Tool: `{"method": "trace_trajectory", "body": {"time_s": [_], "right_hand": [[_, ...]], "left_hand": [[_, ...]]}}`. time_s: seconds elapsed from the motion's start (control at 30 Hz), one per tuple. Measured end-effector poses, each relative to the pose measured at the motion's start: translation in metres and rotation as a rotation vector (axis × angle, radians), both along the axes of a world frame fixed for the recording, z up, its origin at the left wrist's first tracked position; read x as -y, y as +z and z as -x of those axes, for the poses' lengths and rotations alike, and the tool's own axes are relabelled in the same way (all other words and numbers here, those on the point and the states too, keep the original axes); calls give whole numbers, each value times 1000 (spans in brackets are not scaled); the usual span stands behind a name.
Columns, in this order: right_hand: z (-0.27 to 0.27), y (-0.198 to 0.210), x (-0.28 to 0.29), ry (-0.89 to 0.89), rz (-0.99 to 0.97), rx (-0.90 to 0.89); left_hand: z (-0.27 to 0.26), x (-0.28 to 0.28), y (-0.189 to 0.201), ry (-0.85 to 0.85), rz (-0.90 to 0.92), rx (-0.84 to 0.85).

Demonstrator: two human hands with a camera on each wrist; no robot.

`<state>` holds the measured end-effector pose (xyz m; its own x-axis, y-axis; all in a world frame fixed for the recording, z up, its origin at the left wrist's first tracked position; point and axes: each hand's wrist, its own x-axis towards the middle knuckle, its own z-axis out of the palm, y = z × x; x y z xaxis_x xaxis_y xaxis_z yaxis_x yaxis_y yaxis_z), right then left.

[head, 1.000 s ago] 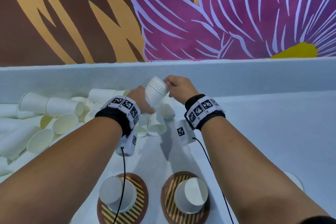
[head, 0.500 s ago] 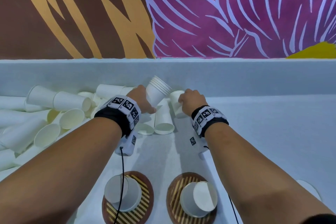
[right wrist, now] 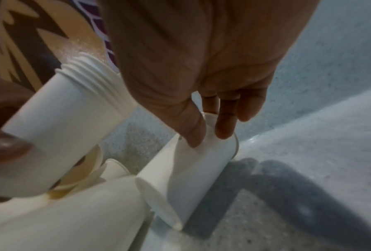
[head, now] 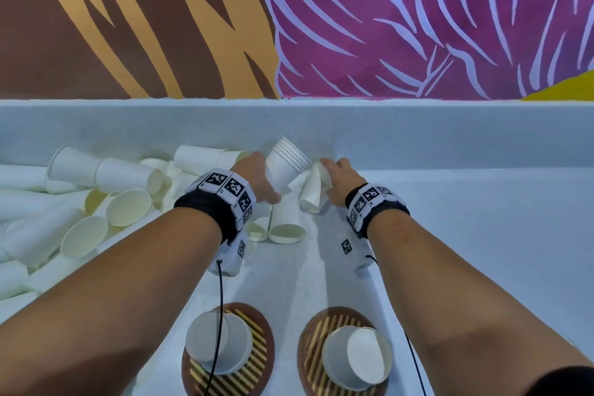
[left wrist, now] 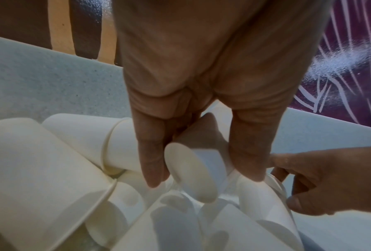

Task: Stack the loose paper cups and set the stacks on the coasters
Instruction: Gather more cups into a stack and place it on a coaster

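My left hand (head: 257,175) grips the lower part of a tilted stack of several nested white paper cups (head: 286,164), rims pointing up and right. In the left wrist view the fingers wrap the stack's base (left wrist: 191,173). Just right of it, my right hand (head: 336,177) pinches a single loose cup (head: 313,191) near the counter's back wall. The right wrist view shows thumb and fingers holding that cup (right wrist: 193,178) at its far end, tilted just above the counter. Two brown striped coasters (head: 254,373) (head: 316,337) lie near me, each bearing a cup stack (head: 218,344) (head: 356,354).
A heap of loose white cups (head: 96,202) fills the counter's left side, and a few more (head: 286,222) lie under my left wrist. A low grey back wall (head: 418,135) runs behind. The counter (head: 482,235) right of my right arm is bare grey surface.
My right hand left the rim of the held stack, dropped to the counter and took hold of a loose cup, now tipped over. The left hand kept the stack about where it was.
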<state>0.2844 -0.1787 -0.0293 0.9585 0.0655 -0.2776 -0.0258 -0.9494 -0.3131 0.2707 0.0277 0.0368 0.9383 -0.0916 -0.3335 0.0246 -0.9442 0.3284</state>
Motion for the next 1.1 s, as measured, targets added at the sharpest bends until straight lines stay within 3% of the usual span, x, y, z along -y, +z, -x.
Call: {"method": "trace_trajectory", "body": {"time_s": [0.13,0.33,0.43,0.6,0.67,0.73,0.83,0.97,1.1], "right_hand": [[4,12,-1,-52,-101,74],[11,74,7,-171,-150,530],[21,99,-2,-129,-239,628],[44,105,-20,43,-459,298],[48,95,-18,-21,-512,317],[52,83,-14,-93,-438,317],[63,63,-16,84,-240,24],[80,43,-26,153,-232,-306],[78,35,-31,285,2,-259]], "left_hand": [[4,2,5,-5,-24,-3],[14,4,17,15,-44,-21],[20,7,21,21,-24,-20],[28,9,23,7,36,26],[32,8,24,20,29,27],[36,4,26,34,21,18],[37,-2,25,46,1,17],[39,-8,27,44,-15,2],[42,-13,32,45,-44,-5]]}}
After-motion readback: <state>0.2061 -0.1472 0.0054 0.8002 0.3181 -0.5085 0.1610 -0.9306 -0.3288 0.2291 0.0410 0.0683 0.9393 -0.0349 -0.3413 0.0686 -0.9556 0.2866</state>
